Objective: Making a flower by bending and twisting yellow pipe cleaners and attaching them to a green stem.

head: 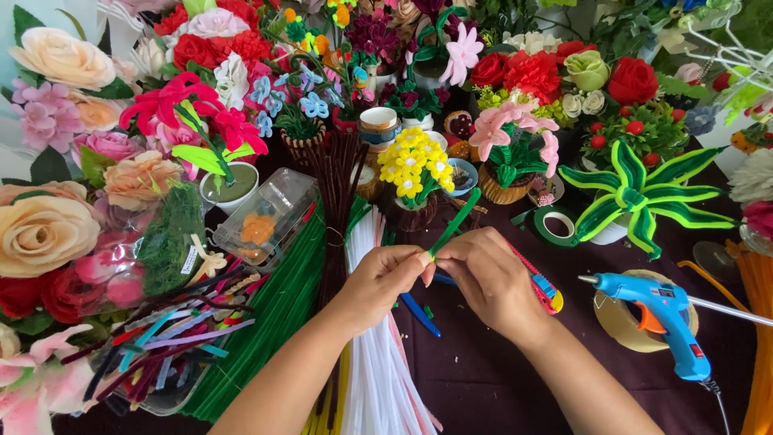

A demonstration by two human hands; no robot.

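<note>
— What is held there?

— A green pipe cleaner (453, 223), fuzzy and thin. It is tilted, its upper end pointing up and to the right, toward the pot of yellow flowers.

— Where is it gripped?

— At its lower end, where the left hand (378, 283) and right hand (487, 282) pinch it together, above the dark tablecloth.
</note>
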